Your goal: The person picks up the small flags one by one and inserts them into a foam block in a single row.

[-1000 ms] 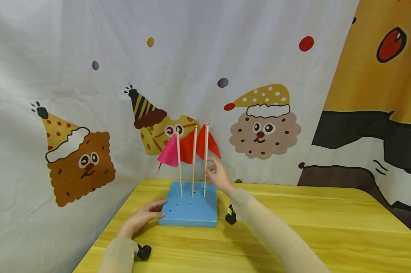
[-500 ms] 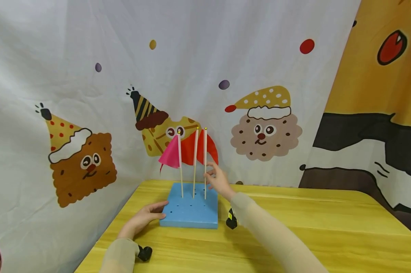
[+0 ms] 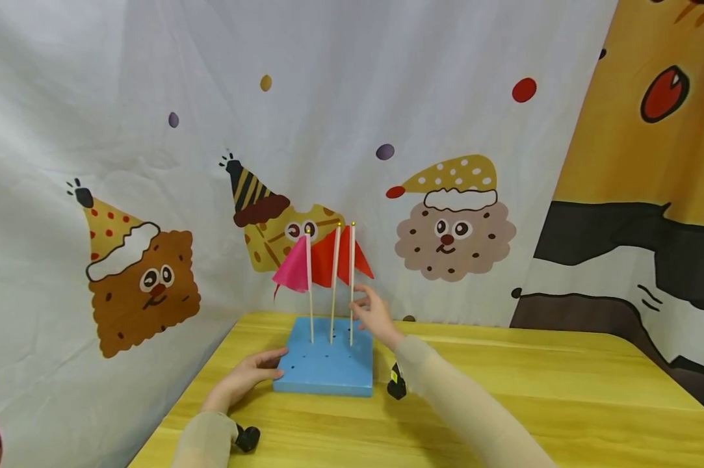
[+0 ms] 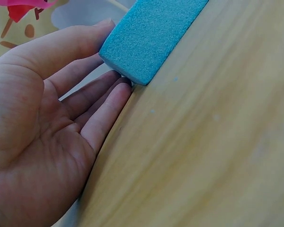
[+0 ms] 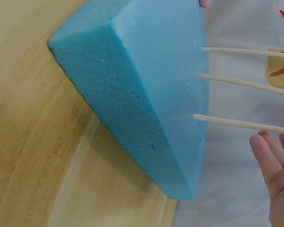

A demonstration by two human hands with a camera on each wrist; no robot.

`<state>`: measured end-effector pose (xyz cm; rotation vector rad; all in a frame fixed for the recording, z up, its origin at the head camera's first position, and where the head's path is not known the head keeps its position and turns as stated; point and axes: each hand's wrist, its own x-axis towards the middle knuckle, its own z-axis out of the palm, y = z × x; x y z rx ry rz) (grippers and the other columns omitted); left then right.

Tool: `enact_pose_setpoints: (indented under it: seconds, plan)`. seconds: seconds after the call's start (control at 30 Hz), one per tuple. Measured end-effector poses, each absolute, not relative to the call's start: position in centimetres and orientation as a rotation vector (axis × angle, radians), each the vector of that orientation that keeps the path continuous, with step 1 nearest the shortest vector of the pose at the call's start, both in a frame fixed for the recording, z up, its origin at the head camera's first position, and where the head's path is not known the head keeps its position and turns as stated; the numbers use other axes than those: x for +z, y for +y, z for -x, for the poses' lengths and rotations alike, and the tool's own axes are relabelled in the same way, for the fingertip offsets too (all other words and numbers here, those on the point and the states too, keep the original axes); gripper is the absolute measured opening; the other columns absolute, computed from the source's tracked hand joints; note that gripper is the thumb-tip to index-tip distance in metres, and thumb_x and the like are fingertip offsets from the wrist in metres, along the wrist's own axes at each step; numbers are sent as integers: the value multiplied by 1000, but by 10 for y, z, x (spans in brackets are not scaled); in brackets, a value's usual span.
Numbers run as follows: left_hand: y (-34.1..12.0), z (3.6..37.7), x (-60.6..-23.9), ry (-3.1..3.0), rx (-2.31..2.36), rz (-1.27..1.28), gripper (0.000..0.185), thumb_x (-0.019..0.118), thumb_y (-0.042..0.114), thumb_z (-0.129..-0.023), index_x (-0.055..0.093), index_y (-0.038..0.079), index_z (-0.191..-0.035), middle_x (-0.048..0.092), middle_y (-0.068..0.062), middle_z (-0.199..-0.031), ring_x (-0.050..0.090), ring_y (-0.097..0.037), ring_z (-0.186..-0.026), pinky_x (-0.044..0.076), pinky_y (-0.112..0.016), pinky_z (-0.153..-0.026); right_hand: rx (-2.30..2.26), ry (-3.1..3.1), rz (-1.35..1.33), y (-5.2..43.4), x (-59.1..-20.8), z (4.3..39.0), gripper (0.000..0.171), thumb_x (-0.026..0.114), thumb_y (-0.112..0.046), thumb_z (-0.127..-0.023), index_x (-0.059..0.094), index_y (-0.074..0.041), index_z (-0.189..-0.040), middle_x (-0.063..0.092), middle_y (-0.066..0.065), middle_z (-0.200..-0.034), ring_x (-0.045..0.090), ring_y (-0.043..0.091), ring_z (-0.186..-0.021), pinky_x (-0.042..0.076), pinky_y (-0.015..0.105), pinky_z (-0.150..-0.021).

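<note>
Right hand (image 3: 376, 315) drawn slightly off the rightmost flag stick (image 3: 352, 286), fingers loose, holding nothing, left hand (image 3: 249, 377) flat against foam block (image 3: 327, 364) left edge, gripping nothing.

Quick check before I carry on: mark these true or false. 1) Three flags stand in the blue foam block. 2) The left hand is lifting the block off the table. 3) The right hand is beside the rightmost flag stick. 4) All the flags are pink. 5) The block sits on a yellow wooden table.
1) True: three flag sticks stand in the blue foam block.
2) False: the left hand lies flat, fingers against the block's edge; the block rests on the table.
3) True: the right hand is by the rightmost stick.
4) False: one flag is pink, the others red.
5) True: yellow wooden table.
</note>
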<state>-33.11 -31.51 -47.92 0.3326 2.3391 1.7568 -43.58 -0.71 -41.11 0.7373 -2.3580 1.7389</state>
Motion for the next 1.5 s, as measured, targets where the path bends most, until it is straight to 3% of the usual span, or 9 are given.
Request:
enact_pose_setpoints:
  seconds: [0.13,0.33,0.47,0.73,0.93,1.07,1.2,1.5]
  plan:
    - [-314,332,-481,2347,1758,-337,61,67,23,-93,43,6,-147,34,-22,-151,31,-43,-137,32,-54,-108,1749,-2361,-732,-5,-412,435,40,61,-12,-97,51,-12,-135,69,13,-100,68,34,-81,57,49,-60]
    - [-315,330,-477,2368,1754,-348,61,67,22,-93,43,5,-147,35,-22,-151,33,-43,-136,31,-54,-108,1857,-2327,-770,2,-411,432,41,57,-14,-99,47,-8,-138,64,25,-110,65,46,-91,56,55,-63]
    - [-316,327,-477,2365,1734,-356,62,67,22,-93,42,4,-147,34,-23,-151,32,-44,-136,31,-55,-108,1842,-2350,-714,7,-421,433,40,57,-17,-99,48,-10,-137,64,23,-112,67,42,-90,57,48,-61]
    - [-315,327,-476,2377,1720,-374,62,67,23,-93,42,7,-148,33,-21,-152,29,-42,-138,29,-55,-109,1869,-2368,-682,27,-413,436,40,56,-14,-99,48,-5,-137,62,26,-115,63,48,-92,55,57,-65]
    - [-314,329,-473,2404,1716,-431,62,66,22,-94,41,5,-148,32,-21,-152,29,-42,-138,28,-56,-109,1826,-2396,-671,50,-407,439,41,55,-14,-100,46,-2,-138,61,27,-117,67,40,-90,57,49,-65]
    - [-311,328,-475,2394,1700,-431,62,66,23,-94,41,6,-148,33,-21,-152,29,-42,-138,29,-55,-109,1808,-2410,-688,71,-414,438,37,52,-9,-101,47,2,-136,60,30,-116,69,31,-83,54,57,-68]
    - [-304,330,-477,2372,1715,-424,61,67,23,-93,43,7,-147,34,-19,-152,29,-40,-139,27,-55,-110,1750,-2414,-650,99,-419,435,34,52,-7,-100,50,2,-133,64,24,-110,68,35,-83,52,62,-69]
    - [-308,328,-481,2390,1742,-411,60,65,22,-95,42,6,-148,34,-19,-152,34,-41,-136,29,-55,-109,1593,-2491,-545,158,-424,433,29,53,-13,-101,54,-1,-127,62,26,-112,66,37,-88,56,51,-69]
